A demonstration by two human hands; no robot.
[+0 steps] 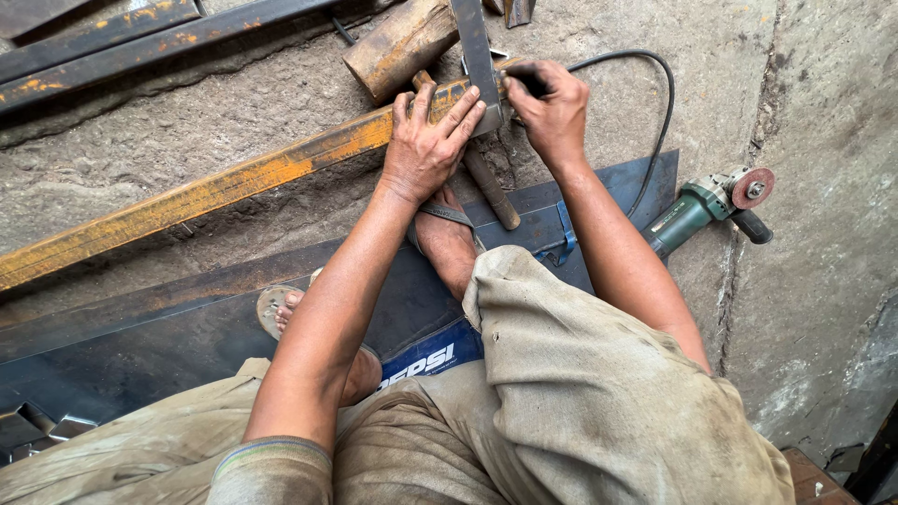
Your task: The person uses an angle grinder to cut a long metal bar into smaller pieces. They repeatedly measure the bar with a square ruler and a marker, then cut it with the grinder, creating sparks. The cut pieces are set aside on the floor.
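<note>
At upper centre the left hand (428, 140) lies spread, palm pressed on the orange tube (215, 190), which runs from the left edge to there. The right hand (550, 105) is curled round a grey square (477, 56), pinching it against the tube. The tube looks heavy, stiff, rust-gritty; best gripped around its flat sides. A grinder (702, 206) lies right

One head-worn camera looks steeply down, close over the arms; the concrete floor (804, 140) fills the background.
</note>
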